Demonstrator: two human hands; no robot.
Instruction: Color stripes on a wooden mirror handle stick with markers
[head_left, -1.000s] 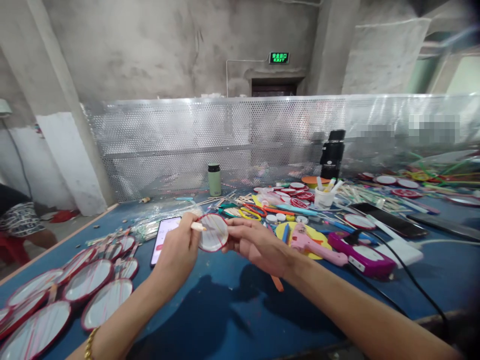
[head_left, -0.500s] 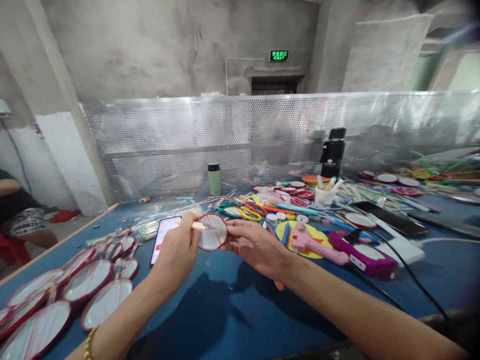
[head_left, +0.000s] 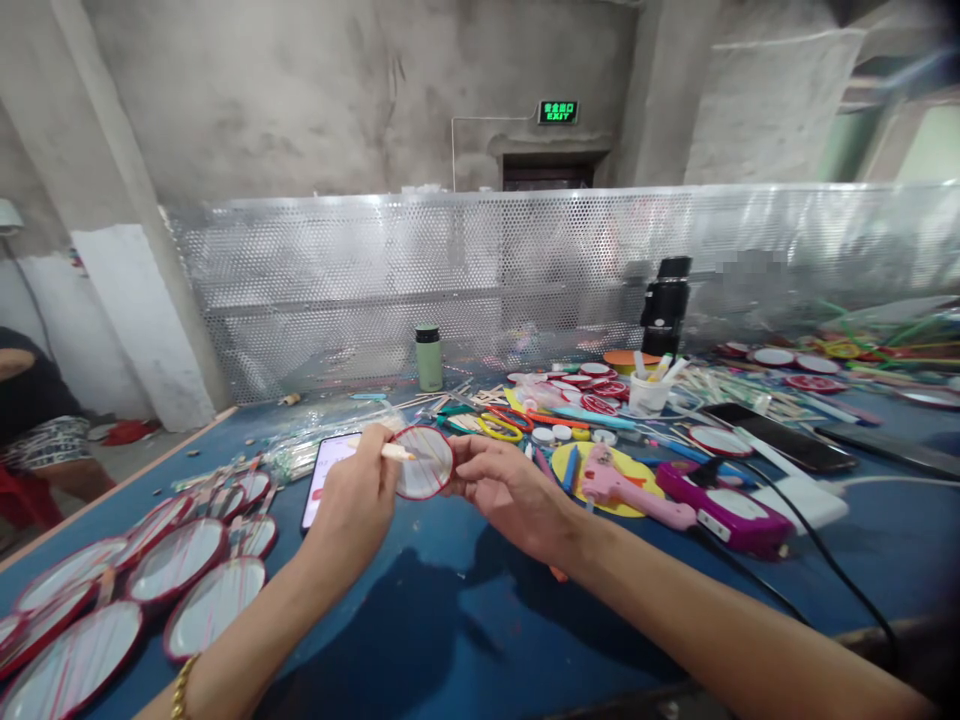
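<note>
Head view. Grey concrete wall (head_left: 300, 100) and perforated metal screen (head_left: 352, 280) across the upper frame; blue table (head_left: 420, 640) below. Far left: seated person (head_left: 37, 400), cut off by the frame edge. Centre: red-rimmed disc (head_left: 424, 465), raised above the table between both hands, pale face toward the camera, roughly upright; near-round outline, long axis hard to make out. Left hand (head_left: 356, 490): pinching the disc's left edge, fingers partly hidden; pale tip over the face, thumb or small stick, unclear which. Right hand (head_left: 517, 490): fingers narrowed on the right edge, fingertips partly concealed. Left of centre: phone (head_left: 326, 460), partly covered by the left hand. Lower left: further discs (head_left: 176, 560), overlapping, some cut off. Right of centre: pink glue gun (head_left: 622, 485), on a yellow shape (head_left: 641, 466).
</note>
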